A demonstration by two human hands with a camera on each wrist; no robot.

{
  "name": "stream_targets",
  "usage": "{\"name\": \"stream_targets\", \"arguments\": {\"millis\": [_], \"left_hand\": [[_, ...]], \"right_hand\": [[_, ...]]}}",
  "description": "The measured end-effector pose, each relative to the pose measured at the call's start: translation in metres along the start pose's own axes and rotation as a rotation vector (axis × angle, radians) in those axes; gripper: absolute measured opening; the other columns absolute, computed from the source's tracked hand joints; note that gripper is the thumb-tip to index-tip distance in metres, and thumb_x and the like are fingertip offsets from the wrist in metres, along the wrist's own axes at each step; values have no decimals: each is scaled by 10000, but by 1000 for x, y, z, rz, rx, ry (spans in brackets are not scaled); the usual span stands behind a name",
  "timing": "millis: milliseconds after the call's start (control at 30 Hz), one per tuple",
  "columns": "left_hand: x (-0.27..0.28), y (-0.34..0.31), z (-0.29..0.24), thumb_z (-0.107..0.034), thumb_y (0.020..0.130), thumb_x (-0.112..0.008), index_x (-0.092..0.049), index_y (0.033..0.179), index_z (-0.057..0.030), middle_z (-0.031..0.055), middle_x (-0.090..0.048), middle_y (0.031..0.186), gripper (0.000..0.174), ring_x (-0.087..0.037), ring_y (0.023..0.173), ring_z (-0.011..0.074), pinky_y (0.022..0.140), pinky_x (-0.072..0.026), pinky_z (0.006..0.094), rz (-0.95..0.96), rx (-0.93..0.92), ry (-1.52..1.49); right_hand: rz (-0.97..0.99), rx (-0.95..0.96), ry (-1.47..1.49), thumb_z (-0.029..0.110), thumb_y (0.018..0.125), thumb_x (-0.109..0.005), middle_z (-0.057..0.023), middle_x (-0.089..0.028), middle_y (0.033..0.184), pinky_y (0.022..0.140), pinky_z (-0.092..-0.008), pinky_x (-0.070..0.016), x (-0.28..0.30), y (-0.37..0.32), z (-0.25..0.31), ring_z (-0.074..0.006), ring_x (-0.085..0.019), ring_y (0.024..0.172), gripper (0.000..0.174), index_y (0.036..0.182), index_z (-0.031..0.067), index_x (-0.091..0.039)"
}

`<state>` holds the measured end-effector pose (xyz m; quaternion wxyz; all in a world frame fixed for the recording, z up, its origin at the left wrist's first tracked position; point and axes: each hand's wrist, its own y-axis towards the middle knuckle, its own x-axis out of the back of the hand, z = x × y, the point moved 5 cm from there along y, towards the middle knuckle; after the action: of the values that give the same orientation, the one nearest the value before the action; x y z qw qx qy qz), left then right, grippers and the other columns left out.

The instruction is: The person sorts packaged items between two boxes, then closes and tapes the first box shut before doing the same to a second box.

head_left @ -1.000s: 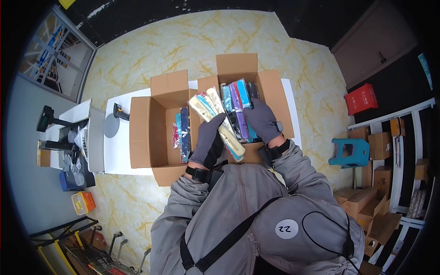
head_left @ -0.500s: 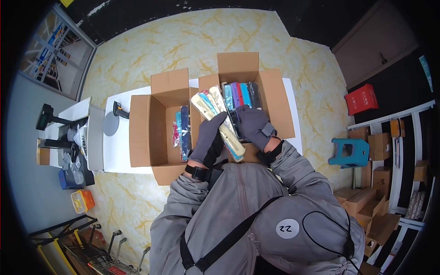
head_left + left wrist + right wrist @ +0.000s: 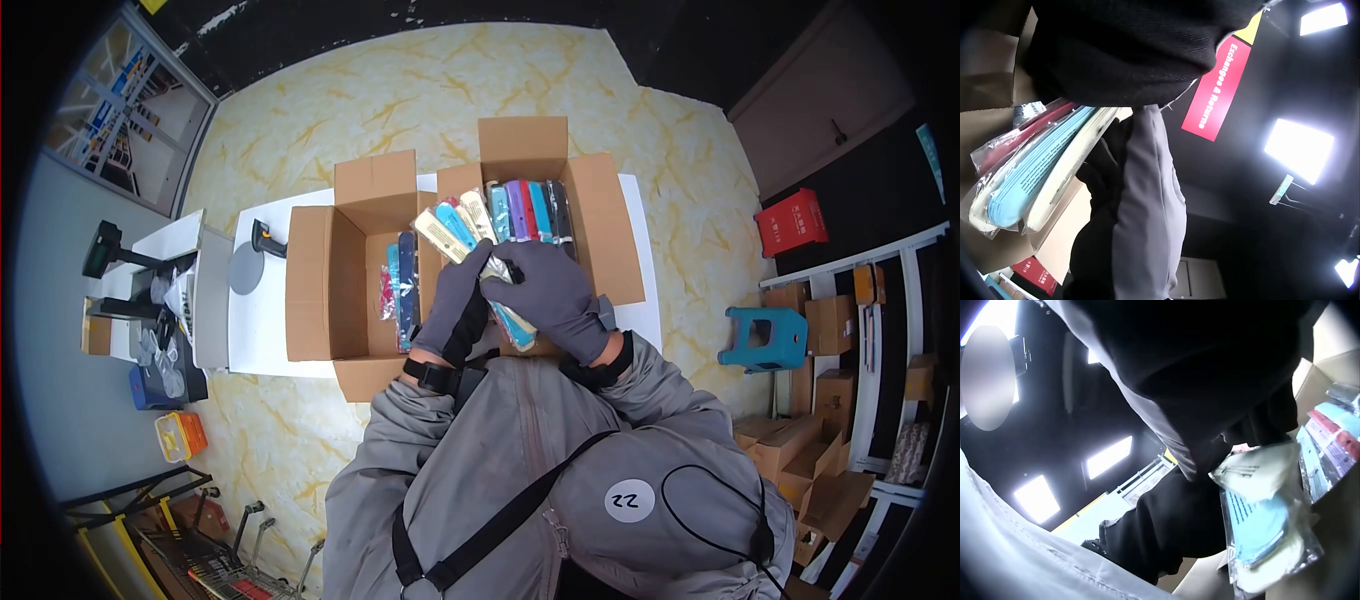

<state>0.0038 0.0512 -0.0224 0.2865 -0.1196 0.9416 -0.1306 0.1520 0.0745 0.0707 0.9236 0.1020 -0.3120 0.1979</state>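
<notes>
In the head view the left hand (image 3: 455, 298) grips a fanned bundle of cream and blue packets (image 3: 452, 226) in clear wrap. Over the lower part of that bundle lies the right hand (image 3: 549, 292), its fingers at the packets beside the left thumb; its exact hold is hidden. Behind the hands, the right cardboard box (image 3: 608, 228) holds a row of teal, purple, red, blue and black packets (image 3: 525, 208). The left wrist view shows the bundle's rounded ends, cream and light blue (image 3: 1035, 181), with a red one. In the right wrist view the bundle (image 3: 1260, 531) hangs beneath dark gloved fingers.
A second open box (image 3: 308, 285) to the left holds blue, dark and pink packets. Both boxes stand on a white table (image 3: 283, 352), with a scanner (image 3: 265, 240) at its left. A teal stool (image 3: 765, 338) and a red bin (image 3: 791, 222) are at the right.
The right hand has moved from the packets in the right box, left and toward the body, onto the bundle. The left hand has kept its grip, and the bundle's upper ends look more fanned out.
</notes>
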Motion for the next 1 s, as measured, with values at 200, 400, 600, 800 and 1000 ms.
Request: {"name": "stream_targets", "arguments": {"millis": [200, 400, 600, 800, 1000], "left_hand": [[-3, -6, -4, -209, 1111, -674, -623, 1412, 18, 106, -709, 1249, 381, -688, 1121, 195, 1033, -562, 357, 34, 236, -90], [-11, -6, -3, -188, 1096, -677, -592, 1440, 19, 125, -702, 1299, 411, -691, 1167, 219, 1078, -551, 377, 133, 189, -216], [-9, -9, -4, -137, 1059, -692, -582, 1455, 26, 135, -698, 1322, 442, -694, 1190, 245, 1100, -547, 382, 120, 186, -187], [-9, -12, -7, -112, 1035, -712, -569, 1485, 31, 146, -699, 1338, 493, -696, 1196, 258, 1106, -544, 385, 54, 189, -133], [-10, -6, 0, -55, 1008, -740, -575, 1504, 39, 169, -711, 1358, 532, -723, 1157, 271, 1040, -585, 400, -24, 152, -169]], "right_hand": [[70, 21, -268, 318, 889, -817, -187, -740, 1047, 886, -443, -577, -14, 2, -3, -369, -735, 1011, 385, 1191, 90, -746], [-20, -5, -87, 329, 901, -806, -209, -736, 1025, 862, -450, -569, -11, 6, -29, -381, -730, 981, 397, 1170, 47, -733], [31, -161, 115, 347, 947, -762, -235, -734, 972, 806, -444, -558, -2, 9, -44, -364, -726, 881, 395, 1105, -13, -721], [15, -209, 199, 323, 993, -749, -189, -715, 935, 790, -410, -554, -7, 8, -60, -320, -706, 836, 345, 1088, -8, -727], [-100, -80, 3, 320, 1046, -682, -210, -720, 930, 764, -423, -550, 0, 2, -46, -359, -707, 826, 335, 1075, -10, -735]]}}
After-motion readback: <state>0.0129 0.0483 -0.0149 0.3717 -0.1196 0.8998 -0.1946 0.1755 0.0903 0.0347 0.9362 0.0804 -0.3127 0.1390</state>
